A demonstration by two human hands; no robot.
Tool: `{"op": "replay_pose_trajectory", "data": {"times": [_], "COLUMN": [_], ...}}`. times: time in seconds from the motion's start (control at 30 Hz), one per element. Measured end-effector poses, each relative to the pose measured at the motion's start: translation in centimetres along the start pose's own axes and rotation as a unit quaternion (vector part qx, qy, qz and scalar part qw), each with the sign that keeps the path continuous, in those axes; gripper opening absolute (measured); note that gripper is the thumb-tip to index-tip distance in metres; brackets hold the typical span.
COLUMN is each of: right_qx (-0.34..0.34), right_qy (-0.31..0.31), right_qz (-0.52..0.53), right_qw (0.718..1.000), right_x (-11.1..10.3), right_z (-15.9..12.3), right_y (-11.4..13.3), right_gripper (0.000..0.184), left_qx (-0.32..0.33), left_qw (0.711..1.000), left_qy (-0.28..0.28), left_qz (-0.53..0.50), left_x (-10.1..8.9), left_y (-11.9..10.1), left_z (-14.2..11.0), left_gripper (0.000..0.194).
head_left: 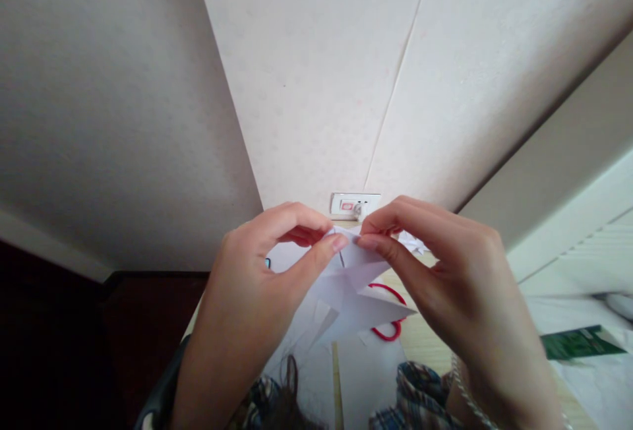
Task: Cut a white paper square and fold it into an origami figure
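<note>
Between my two hands hangs a piece of folded white paper point(363, 278), with creases and pointed corners. My left hand point(277, 265) pinches its upper left edge between thumb and forefinger. On the other side, my right hand point(435, 265) pinches the upper right edge in the same way, close to the left thumb. Red-handled scissors point(395, 331) lie below the paper, their blades hidden. Under the hands, more white paper point(366, 364) covers part of the table.
A pale wooden table point(435, 334) stands against the wall. Low on that wall is a socket point(341, 206) with a white plug in it. Crumpled paper point(413, 243) lies behind my right hand. At the right, a green packet point(581, 343) rests on a white surface.
</note>
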State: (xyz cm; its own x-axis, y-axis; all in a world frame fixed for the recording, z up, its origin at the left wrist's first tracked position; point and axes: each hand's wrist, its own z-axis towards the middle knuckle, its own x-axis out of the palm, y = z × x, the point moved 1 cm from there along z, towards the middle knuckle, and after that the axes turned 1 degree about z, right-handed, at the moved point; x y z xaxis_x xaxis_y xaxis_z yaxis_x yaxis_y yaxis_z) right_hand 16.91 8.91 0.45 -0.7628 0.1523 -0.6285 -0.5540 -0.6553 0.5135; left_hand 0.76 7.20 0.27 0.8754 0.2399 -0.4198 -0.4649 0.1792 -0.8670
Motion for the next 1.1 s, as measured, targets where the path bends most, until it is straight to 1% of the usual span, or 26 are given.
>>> {"op": "replay_pose_trajectory", "data": {"times": [0.07,0.13,0.27,0.37,0.47,0.57,0.7,0.8,0.97,1.03,1.1], "right_qx": [-0.008,-0.008,0.034,0.060,0.071,0.083,0.097,0.106,0.134,0.128,0.107], "right_qy": [0.001,0.002,0.031,0.064,0.086,0.097,0.097,0.091,0.096,0.105,0.110], "right_qz": [-0.006,0.012,0.091,0.106,0.116,0.124,0.104,0.115,0.163,0.154,0.124], "right_qw": [1.000,1.000,0.995,0.990,0.987,0.984,0.985,0.984,0.973,0.974,0.980], "right_x": [-0.1,-0.1,-0.5,-0.7,-0.7,-0.4,-0.2,-0.2,0.1,0.2,0.2], "right_z": [-0.1,-0.2,-0.1,0.0,0.0,0.0,0.0,-0.1,-0.1,-0.1,-0.2], "right_y": [0.0,-0.1,-0.4,-0.7,-0.8,-0.8,-0.7,-0.7,-1.0,-1.0,-1.0], "right_gripper": [0.020,0.019,0.014,0.012,0.012,0.013,0.020,0.019,0.009,0.009,0.011], "left_qx": [-0.020,-0.032,-0.015,-0.006,-0.002,0.024,0.068,0.085,0.075,0.072,0.077], "left_qw": [1.000,0.999,1.000,0.999,1.000,0.999,0.996,0.994,0.996,0.997,0.996], "left_qy": [0.004,0.002,-0.015,-0.033,-0.027,-0.034,-0.048,-0.045,-0.043,-0.030,-0.029], "left_qz": [-0.012,-0.013,0.003,0.005,-0.004,0.004,0.042,0.047,0.035,0.029,0.028], "left_x": [0.0,-0.2,-0.5,-0.6,-0.5,-0.3,-0.2,-0.2,-0.2,-0.1,0.0], "left_y": [0.0,-0.2,-0.4,-0.5,-0.4,-0.2,-0.2,-0.4,-0.4,-0.4,-0.3], "left_z": [-0.2,-0.3,-0.7,-0.8,-0.8,-0.8,-0.8,-0.7,-0.8,-0.8,-0.7], "left_gripper": [0.011,0.013,0.018,0.018,0.020,0.019,0.018,0.020,0.020,0.018,0.018]}}
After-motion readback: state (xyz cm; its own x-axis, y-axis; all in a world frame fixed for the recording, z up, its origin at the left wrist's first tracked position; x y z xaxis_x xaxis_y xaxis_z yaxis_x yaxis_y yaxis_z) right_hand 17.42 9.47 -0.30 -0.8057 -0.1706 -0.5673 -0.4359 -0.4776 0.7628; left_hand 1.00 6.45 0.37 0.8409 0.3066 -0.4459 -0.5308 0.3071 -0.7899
